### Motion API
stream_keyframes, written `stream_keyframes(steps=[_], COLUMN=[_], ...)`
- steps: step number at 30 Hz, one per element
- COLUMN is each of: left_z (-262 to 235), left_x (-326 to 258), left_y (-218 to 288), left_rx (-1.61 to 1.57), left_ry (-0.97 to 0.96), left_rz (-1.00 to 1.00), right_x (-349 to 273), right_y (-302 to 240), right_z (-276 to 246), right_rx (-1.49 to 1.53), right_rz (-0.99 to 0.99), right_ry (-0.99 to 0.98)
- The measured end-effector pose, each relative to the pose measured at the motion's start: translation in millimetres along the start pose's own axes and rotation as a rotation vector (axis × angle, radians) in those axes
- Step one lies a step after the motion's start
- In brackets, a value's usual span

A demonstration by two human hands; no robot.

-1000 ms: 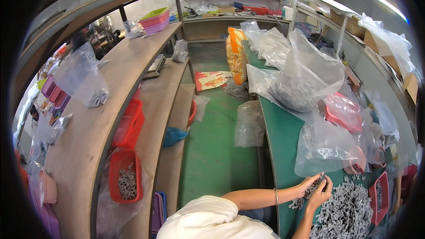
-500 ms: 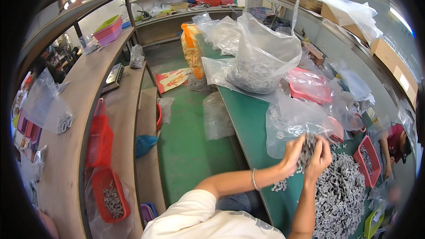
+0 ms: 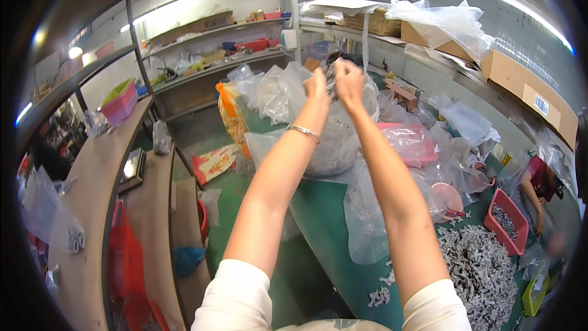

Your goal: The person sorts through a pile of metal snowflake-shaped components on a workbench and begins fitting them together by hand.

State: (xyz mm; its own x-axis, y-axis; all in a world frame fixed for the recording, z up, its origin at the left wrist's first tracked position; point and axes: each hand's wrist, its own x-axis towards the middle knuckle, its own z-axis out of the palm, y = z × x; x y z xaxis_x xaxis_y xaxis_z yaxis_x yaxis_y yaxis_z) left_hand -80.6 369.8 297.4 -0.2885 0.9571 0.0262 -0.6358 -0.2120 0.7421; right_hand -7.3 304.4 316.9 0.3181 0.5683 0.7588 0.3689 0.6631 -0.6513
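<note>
Head view: your left hand (image 3: 316, 81) and right hand (image 3: 349, 76) are up at arm's length, side by side and almost touching, both closed around a dark clump of small parts (image 3: 331, 78) cupped between them. That clump hangs right over the big clear bag (image 3: 334, 138), which stands on the green worktop (image 3: 318, 208) already well filled with pale pieces. A silver bracelet (image 3: 304, 130) sits on your left wrist.

Best bet here, I'd say: keep the hands pressed together so nothing slips out of the seam, and stay centred over the bag's mouth, because its rim looks floppy and I can't tell how wide it gapes.

Moving outward, a smaller clear bag (image 3: 367, 220) slumps in front of the big one, close under your right forearm, with loose pieces (image 3: 380, 296) scattered beside it. A pink tray (image 3: 410, 141) lies under plastic to the right, then a large heap of grey parts (image 3: 481, 276) and a red basket (image 3: 507, 227). Another person's arm (image 3: 531, 199) works at the far right edge. To your left, wooden shelves (image 3: 92, 208) run along the aisle.
</note>
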Motion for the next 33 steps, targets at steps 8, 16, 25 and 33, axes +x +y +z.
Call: stream_keyframes(steps=[8, 16, 25, 33], left_z=[-38, -66, -212, -226], left_x=[35, -165, -408, -421], left_y=[-25, -1, -146, -196], left_rx=[0.33, 0.141, 1.014, 1.312], left_ry=[0.1, -0.509, -1.613, -1.272], left_rz=[0.135, 0.766, 0.384, 0.406], right_x=[-5, -163, -358, -406], right_y=[53, -26, 51, 30], right_z=[-31, -236, -341, -343], right_rx=[-0.104, -0.087, -0.626, -0.614], right_rz=[0.027, 0.078, 0.435, 0.472], right_ry=[-0.421, 0.006, -0.399, -0.544])
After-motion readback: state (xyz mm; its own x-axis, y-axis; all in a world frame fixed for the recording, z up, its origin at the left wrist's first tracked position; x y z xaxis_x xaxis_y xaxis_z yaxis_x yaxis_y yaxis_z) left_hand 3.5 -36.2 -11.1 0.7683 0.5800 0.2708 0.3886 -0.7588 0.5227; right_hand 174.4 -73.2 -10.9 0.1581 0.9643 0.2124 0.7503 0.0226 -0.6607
